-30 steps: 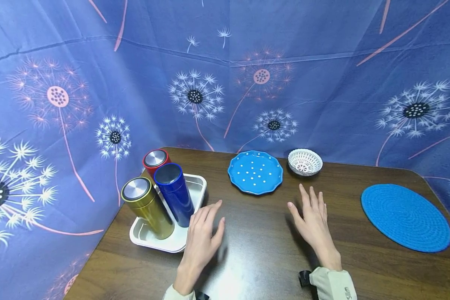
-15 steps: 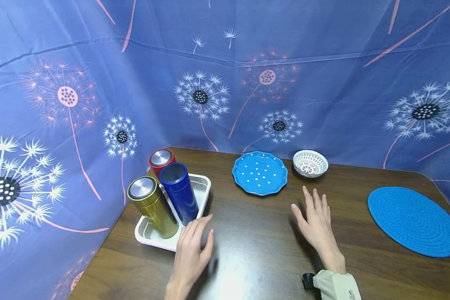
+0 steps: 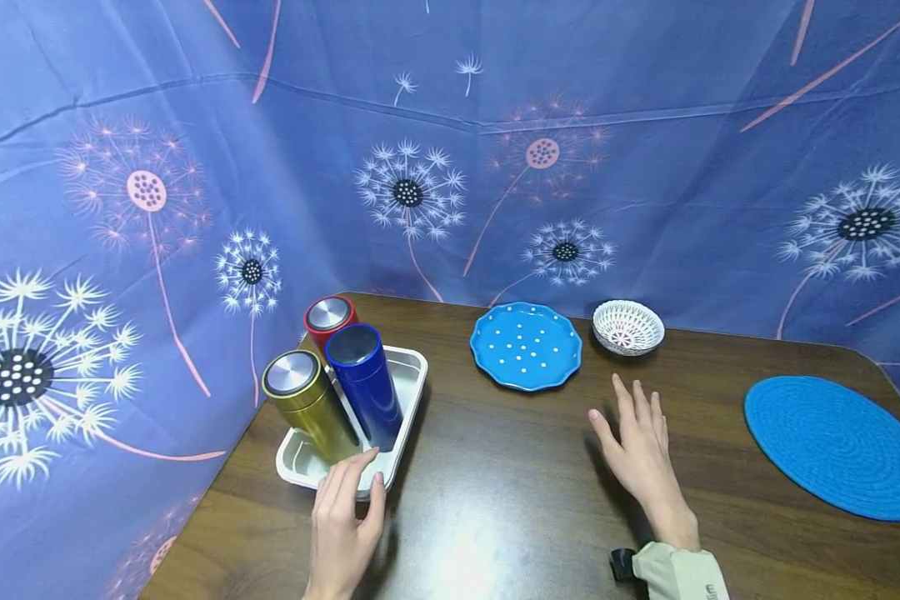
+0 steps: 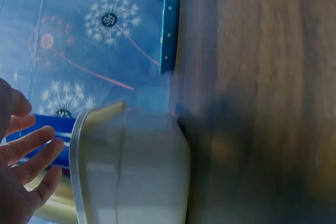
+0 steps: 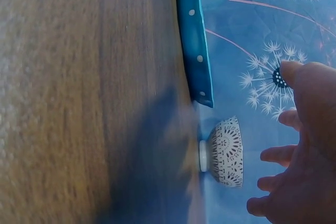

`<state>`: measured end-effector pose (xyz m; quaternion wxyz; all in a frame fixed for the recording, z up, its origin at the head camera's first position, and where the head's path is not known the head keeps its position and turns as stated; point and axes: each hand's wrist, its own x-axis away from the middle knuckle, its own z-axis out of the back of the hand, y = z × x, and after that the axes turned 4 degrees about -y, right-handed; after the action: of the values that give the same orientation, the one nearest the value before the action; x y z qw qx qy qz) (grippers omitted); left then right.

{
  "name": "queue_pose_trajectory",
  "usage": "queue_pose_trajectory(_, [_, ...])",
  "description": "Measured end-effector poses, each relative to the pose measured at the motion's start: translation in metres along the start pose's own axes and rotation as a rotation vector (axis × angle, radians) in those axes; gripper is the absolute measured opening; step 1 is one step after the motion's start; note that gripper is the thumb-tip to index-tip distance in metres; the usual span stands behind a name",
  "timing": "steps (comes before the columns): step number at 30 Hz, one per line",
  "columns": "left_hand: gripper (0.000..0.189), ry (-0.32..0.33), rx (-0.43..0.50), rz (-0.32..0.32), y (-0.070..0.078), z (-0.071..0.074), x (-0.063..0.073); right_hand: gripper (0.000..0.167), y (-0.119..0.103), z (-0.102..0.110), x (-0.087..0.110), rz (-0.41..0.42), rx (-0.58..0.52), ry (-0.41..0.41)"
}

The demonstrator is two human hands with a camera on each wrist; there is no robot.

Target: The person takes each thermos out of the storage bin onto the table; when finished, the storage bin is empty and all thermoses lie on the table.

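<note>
My left hand [image 3: 343, 517] hovers at the near edge of a white tray [image 3: 416, 392], fingers loosely bent and holding nothing. Three metal-topped flasks stand in the tray: a gold flask [image 3: 317, 417], a blue flask [image 3: 369, 392] and a red flask [image 3: 332, 315] behind them. In the left wrist view the left fingers are spread beside the tray's rim [image 4: 79, 166], near the blue flask [image 4: 52, 129]. My right hand [image 3: 641, 458] is held over the table with its fingers extended, nothing in it. Nearest to it is a white patterned bowl [image 3: 628, 327], also visible in the right wrist view.
A blue polka-dot plate [image 3: 527, 347] with a wavy rim lies left of the bowl. On the right is a round blue woven mat [image 3: 840, 446]. Behind the wooden table [image 3: 510, 475] hangs a blue dandelion-print cloth [image 3: 487, 192].
My left hand has moved left and toward me, from the tray's right side to its near edge. The right hand keeps its pose. The whole head view has shifted slightly.
</note>
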<state>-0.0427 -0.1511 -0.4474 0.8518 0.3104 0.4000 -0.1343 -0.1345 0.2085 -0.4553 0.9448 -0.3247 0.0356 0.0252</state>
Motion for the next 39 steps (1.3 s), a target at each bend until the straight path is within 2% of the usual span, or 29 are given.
queue_pose_trajectory(5, [0.025, 0.07, -0.015, 0.02, -0.009, 0.007, 0.002, 0.069, 0.0, 0.0, 0.0, 0.008, -0.003, 0.003])
queue_pose_trajectory(13, [0.025, 0.152, -0.046, 0.12, -0.021, 0.02, 0.005, 0.069, 0.001, -0.001, 0.0, 0.003, -0.019, -0.014])
queue_pose_trajectory(19, [0.023, 0.189, -0.076, 0.185, -0.032, 0.03, 0.003, 0.07, 0.001, 0.0, 0.0, -0.002, -0.017, -0.015])
queue_pose_trajectory(26, [0.025, 0.177, -0.124, 0.335, -0.044, 0.038, 0.003, 0.07, 0.001, -0.001, 0.001, 0.003, -0.017, -0.015])
queue_pose_trajectory(29, [0.029, 0.173, -0.142, 0.375, -0.05, 0.038, 0.002, 0.07, 0.001, -0.001, 0.002, 0.003, -0.018, -0.013])
queue_pose_trajectory(33, [0.034, 0.149, -0.146, 0.432, -0.059, 0.037, 0.001, 0.071, 0.002, -0.001, 0.002, -0.002, -0.018, -0.016])
queue_pose_trajectory(39, [0.038, 0.076, -0.138, 0.548, -0.068, 0.037, -0.002, 0.07, 0.006, -0.001, 0.003, -0.015, -0.025, -0.019])
